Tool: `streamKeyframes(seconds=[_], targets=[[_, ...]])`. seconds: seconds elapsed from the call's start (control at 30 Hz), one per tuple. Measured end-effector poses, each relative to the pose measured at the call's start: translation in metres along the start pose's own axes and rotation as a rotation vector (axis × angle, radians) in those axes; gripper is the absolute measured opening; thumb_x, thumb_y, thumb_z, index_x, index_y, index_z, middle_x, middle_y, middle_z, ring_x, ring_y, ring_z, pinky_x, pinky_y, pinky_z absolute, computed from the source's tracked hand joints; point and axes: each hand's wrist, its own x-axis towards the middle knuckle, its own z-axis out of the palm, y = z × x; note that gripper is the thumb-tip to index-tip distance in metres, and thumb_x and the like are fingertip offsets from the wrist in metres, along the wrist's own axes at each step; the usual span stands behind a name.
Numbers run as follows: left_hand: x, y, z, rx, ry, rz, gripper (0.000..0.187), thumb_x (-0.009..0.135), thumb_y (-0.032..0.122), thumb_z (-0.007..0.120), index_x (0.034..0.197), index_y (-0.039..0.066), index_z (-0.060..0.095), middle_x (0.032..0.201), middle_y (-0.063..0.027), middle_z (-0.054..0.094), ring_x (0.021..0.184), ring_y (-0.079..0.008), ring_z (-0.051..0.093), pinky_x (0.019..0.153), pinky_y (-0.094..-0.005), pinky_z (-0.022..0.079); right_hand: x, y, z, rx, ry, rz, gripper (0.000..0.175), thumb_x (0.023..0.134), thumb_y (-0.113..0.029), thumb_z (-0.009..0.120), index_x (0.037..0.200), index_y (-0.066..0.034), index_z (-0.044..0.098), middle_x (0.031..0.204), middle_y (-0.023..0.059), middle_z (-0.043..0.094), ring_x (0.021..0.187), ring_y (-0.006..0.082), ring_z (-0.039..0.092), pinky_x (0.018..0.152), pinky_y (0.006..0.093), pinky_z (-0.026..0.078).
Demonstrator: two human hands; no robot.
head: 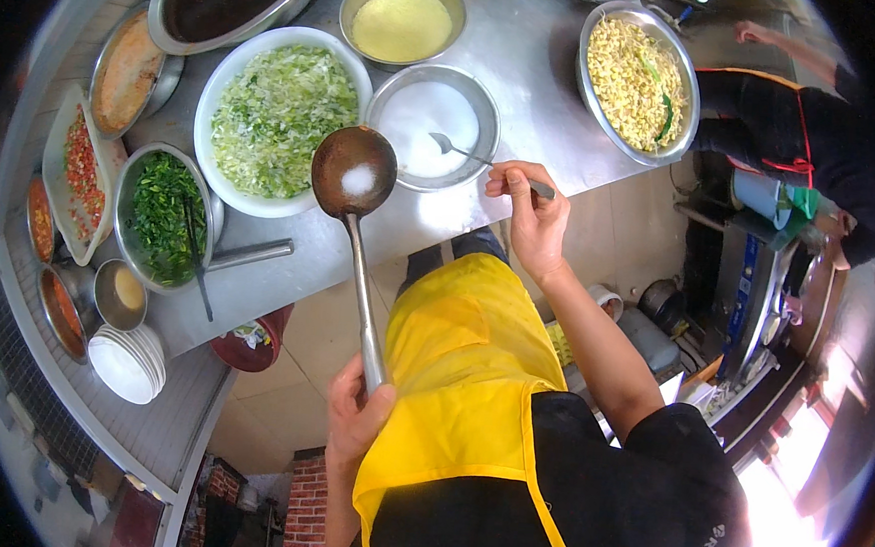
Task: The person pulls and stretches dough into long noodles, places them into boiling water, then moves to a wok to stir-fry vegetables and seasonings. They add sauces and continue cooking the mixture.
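My left hand (358, 404) grips the metal handle of a ladle (354, 172), whose dark bowl holds a small heap of white granules and lies over the near rim of a white bowl of chopped scallions (285, 121). My right hand (535, 219) pinches the handle of a small metal spoon (464, 152). The spoon's tip is over a steel bowl of white granules (428, 122). Behind that bowl stands a steel bowl of pale yellow powder (401, 25).
A steel bowl of bean sprouts (637, 86) stands at the table's right corner. Dark chopsticks lie across a bowl of chopped greens (166, 219) on the left, near stacked white plates (128, 363). A red bin (253, 341) is below the table (539, 92). Another person (791, 137) is at right.
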Motion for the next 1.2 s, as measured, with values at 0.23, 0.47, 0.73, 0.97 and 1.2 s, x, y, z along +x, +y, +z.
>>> streamKeyframes(seconds=[0.23,0.47,0.73,0.97,1.2], targets=[[0.002,-0.002,-0.007,0.053,-0.009,0.040,0.028,0.093,0.029,0.070,0.102,0.004,0.059,0.084,0.0042,0.049,0.074,-0.0052,0.044,0.064,-0.0236,0.036,0.005,-0.014,0.000,0.171,0.120,0.147,0.031,0.113,-0.022,0.054,0.112,0.0053,0.068,0.096,0.0134,0.073,0.081,0.0192,0.071,0.080,0.0353,0.061],[0.006,0.002,-0.005,-0.032,-0.017,0.023,0.028,0.095,0.016,0.068,0.117,-0.002,0.064,0.089,0.0028,0.057,0.075,-0.0047,0.050,0.065,-0.0213,0.041,-0.001,-0.063,0.002,0.169,0.055,-0.020,0.026,0.112,-0.017,0.056,0.109,0.0057,0.068,0.098,0.0139,0.072,0.082,0.0191,0.070,0.079,0.0343,0.060],[0.021,0.034,0.011,0.047,0.018,0.016,0.027,0.092,0.030,0.069,0.098,0.006,0.058,0.082,0.0038,0.046,0.074,-0.0066,0.042,0.065,-0.0250,0.034,0.083,-0.054,0.008,0.061,-0.043,-0.177,0.022,0.110,-0.007,0.056,0.119,0.0070,0.071,0.108,0.0144,0.068,0.089,0.0182,0.068,0.081,0.0312,0.057],[0.047,0.064,0.038,-0.119,0.164,0.003,0.030,0.092,0.032,0.072,0.099,0.007,0.058,0.080,0.0058,0.047,0.071,-0.0045,0.042,0.061,-0.0240,0.031,0.168,-0.035,0.007,-0.233,-0.301,-0.227,0.024,0.111,-0.009,0.053,0.112,0.0058,0.072,0.103,0.0100,0.069,0.083,0.0141,0.064,0.077,0.0282,0.055],[0.066,0.075,0.053,-0.220,0.237,0.053,0.021,0.097,0.022,0.070,0.106,0.004,0.063,0.084,0.0049,0.055,0.075,-0.0036,0.049,0.063,-0.0226,0.038,0.177,-0.028,0.010,-0.060,-0.392,0.080,0.026,0.112,-0.012,0.053,0.111,0.0051,0.072,0.098,0.0095,0.070,0.081,0.0138,0.064,0.075,0.0286,0.055]])
